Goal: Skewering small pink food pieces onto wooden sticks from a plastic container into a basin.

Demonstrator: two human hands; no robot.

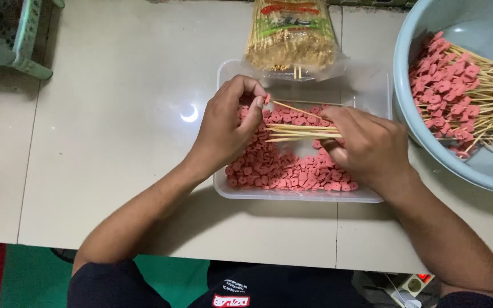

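A person's left hand (226, 122) is pinching a small pink slice (267, 99) between thumb and fingertips, its grip closed narrowly on the piece at the tip of a thin bamboo skewer (295, 109). The right hand (366, 145) is clasping a bundle of pale bamboo skewers (300, 132), fingers wrapped around their right ends so the points are lying leftward toward the left hand. Both hands are hovering over a clear rectangular plastic tray (298, 195) that is holding a layer of small pink sliced pieces (281, 168), sitting in the middle of the pale surface (115, 142). At the far edge of the tray, an opened plastic packet of bamboo skewers (291, 37) is lying with its mouth facing the tray. To the right, a large light-blue round basin (429, 148) is holding finished skewers threaded with pink pieces (457, 91). At the far left, the leg of a pale green plastic stool (21, 40) is standing beside the surface.
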